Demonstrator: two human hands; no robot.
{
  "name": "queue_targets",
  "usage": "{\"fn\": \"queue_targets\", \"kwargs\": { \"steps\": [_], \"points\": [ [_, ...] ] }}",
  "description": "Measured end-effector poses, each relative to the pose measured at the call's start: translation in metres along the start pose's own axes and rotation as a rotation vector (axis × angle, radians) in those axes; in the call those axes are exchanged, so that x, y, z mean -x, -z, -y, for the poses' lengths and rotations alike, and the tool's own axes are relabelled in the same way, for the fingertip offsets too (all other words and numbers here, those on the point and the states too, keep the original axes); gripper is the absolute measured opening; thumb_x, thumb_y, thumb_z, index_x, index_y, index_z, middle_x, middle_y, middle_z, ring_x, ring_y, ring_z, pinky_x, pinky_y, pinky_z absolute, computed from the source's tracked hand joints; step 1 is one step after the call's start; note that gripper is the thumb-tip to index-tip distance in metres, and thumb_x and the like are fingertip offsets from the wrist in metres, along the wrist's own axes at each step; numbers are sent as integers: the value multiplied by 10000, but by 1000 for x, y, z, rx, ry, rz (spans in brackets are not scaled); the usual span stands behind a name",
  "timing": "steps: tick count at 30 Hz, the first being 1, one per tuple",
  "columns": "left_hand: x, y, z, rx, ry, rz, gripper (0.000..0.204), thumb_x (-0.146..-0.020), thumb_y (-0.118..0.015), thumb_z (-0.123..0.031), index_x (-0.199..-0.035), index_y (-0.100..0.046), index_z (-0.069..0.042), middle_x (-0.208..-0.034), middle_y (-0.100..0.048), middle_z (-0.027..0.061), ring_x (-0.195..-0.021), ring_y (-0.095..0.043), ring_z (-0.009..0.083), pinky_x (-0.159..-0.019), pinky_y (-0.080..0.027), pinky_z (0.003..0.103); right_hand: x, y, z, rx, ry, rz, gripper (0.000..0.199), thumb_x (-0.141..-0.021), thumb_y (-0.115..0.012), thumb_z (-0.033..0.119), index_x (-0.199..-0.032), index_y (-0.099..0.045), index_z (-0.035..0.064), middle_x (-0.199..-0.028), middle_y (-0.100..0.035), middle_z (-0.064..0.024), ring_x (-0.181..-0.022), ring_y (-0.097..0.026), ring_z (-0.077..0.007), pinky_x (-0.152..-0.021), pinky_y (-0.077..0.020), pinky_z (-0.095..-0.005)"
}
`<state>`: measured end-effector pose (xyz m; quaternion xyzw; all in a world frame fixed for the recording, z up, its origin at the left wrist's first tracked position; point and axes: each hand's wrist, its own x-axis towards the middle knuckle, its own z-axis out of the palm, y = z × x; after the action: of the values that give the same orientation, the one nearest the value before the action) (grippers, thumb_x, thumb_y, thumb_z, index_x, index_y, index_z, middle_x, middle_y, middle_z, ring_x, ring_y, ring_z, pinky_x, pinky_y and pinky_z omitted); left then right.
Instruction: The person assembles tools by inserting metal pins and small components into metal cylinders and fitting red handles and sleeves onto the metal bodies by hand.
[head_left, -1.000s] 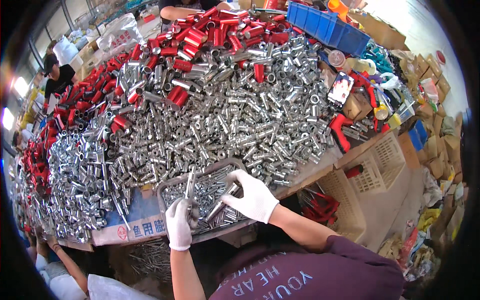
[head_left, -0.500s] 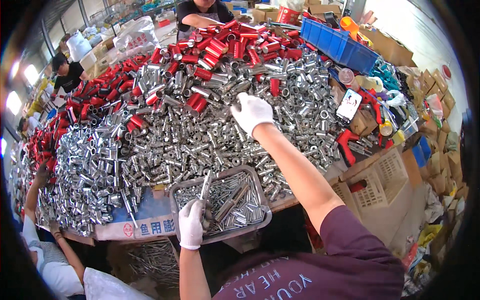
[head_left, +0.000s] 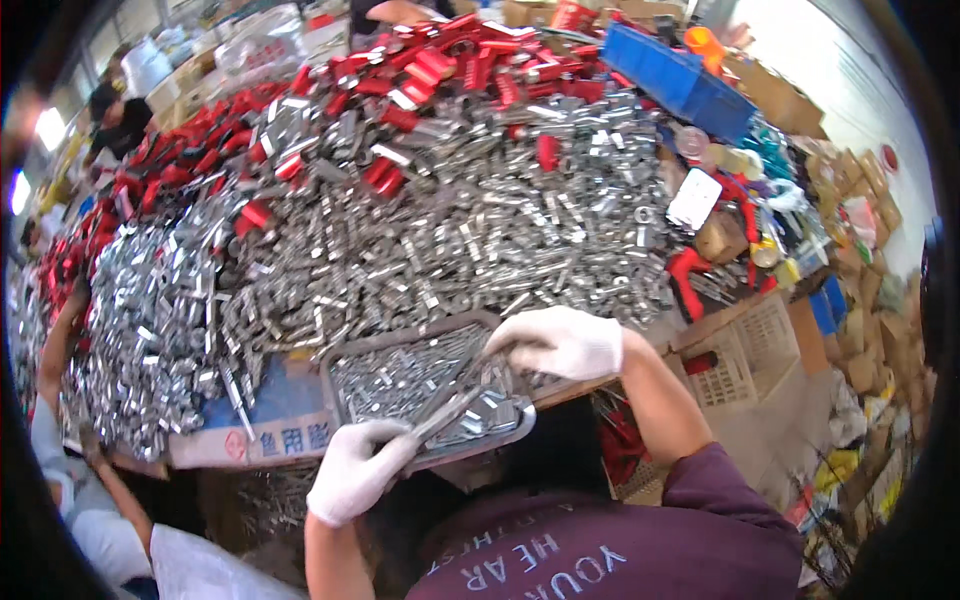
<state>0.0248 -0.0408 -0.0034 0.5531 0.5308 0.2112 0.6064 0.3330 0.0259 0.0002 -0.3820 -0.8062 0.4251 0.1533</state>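
At the near edge of the counter (head_left: 250, 410), the left hand (head_left: 355, 480) in a white glove closes its fingers around the lower end of a slim silvery metal rod (head_left: 450, 405). Its long axis runs from about 8 o'clock up toward 2 o'clock, the free end pointing at the right hand (head_left: 560, 342). That hand, also white-gloved, hovers with curled fingers over the far right corner of a grey rectangular metal tray (head_left: 345, 350) of small shiny parts; whether it grips anything I cannot tell. Beyond the tray, a heap of silver metal fittings (head_left: 420, 230) covers the counter, with red-capped pieces (head_left: 400, 110) toward 12 o'clock and a blue plastic bin (head_left: 680, 80) at 1 o'clock. Cardboard boxes crowd the workshop floor at 3 o'clock.
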Motion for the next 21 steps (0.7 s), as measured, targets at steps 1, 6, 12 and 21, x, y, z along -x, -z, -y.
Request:
{"fn": "queue_targets", "kwargs": {
  "steps": [1,6,12,21],
  "points": [
    [6,1,-7,-33,32,-8,222,-895,-607,-177,-796,-690,3,-601,-596,7,-533,-503,54,-497,-398,236,1,-1,-3,-69,-15,32,268,-960,-540,181,-1185,-603,49,-1019,-669,-135,-952,-652,-247,-854,-504,-356],
    [28,10,-2,-22,101,-52,209,-895,-604,-150,-828,-698,24,-608,-622,16,-495,-506,48,-458,-376,215,0,-7,-10,-229,25,70,283,-942,-555,187,-1180,-606,42,-1000,-664,-118,-901,-648,-219,-820,-508,-356],
    [12,-13,-15,110,175,-45,224,-921,-604,-150,-973,-724,31,-631,-646,27,-501,-507,44,-462,-379,206,-14,-65,14,-209,208,103,291,-913,-600,184,-1167,-625,46,-1057,-673,-136,-976,-655,-271,-850,-511,-360],
    [10,-9,16,192,179,-249,280,-941,-519,-235,-800,-618,-14,-578,-550,15,-410,-455,64,-358,-306,197,-36,-88,-29,540,185,-297,359,-731,-759,344,-980,-630,119,-1006,-567,-77,-1026,-543,-266,-845,-468,-403]
  ]
}}
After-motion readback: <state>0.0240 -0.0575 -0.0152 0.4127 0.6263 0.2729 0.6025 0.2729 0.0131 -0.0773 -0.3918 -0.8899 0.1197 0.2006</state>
